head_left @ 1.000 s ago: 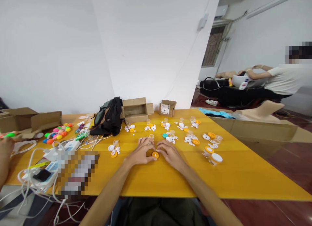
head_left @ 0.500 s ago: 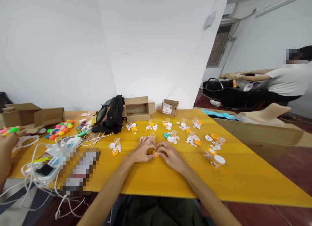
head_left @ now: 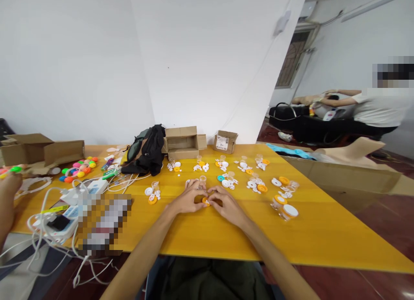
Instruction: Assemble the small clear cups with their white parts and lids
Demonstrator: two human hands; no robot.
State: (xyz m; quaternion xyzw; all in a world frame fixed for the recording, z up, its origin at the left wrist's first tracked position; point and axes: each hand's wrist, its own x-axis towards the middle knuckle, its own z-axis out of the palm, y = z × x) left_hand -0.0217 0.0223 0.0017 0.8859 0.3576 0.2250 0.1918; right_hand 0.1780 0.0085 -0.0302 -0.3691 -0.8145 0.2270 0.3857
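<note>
Between the fingertips of both hands is a small orange ring-shaped part [head_left: 206,201] with some white in it. My left hand [head_left: 190,199] grips its left side, fingers curled, and my right hand [head_left: 225,201] pinches it from the right. Just beyond my hands stands a clear plastic cup [head_left: 202,179], with white pieces partly hidden by my left hand. A cluster with a turquoise ring [head_left: 221,178], a white disc [head_left: 225,183] and dotted white pieces lies past my right hand. To the left sits another group with an orange ring [head_left: 152,200].
Two capped clear jars [head_left: 290,211] lie at the right. Cardboard boxes [head_left: 183,154] and a black bag [head_left: 147,155] line the back. Power strips [head_left: 69,220] with tangled cables and a blurred flat device [head_left: 105,224] occupy the left. Another person's hand [head_left: 11,183] reaches in there; a person [head_left: 378,106] sits at far right.
Both hands keep hold of the orange part in nearly the same spot, with slight finger shifts. The view has tilted a little. The other person's hand at left has moved slightly.
</note>
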